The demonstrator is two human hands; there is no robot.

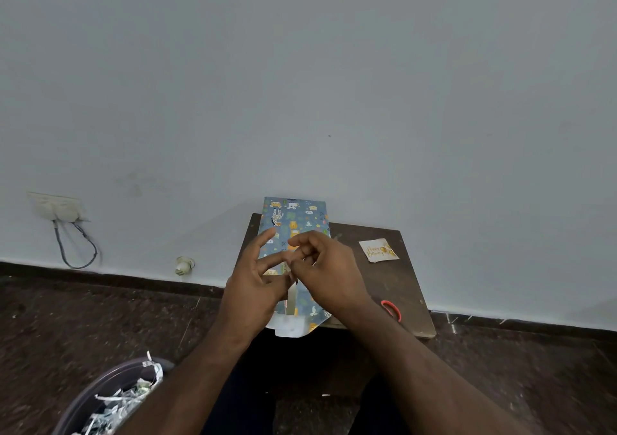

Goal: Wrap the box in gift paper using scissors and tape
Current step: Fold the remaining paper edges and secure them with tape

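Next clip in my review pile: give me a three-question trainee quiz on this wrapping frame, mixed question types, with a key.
1. True or false: the wrapped box lies on the floor beside the bin.
2. Multiple choice: where is the birthday card relative to the box? A) on top of it B) on the table to its right C) in the bin
3. Fill in: the red-handled scissors lie near the person's ____ forearm.

Key
1. False: it lies on the small dark table, under the left hand and right hand.
2. B
3. right
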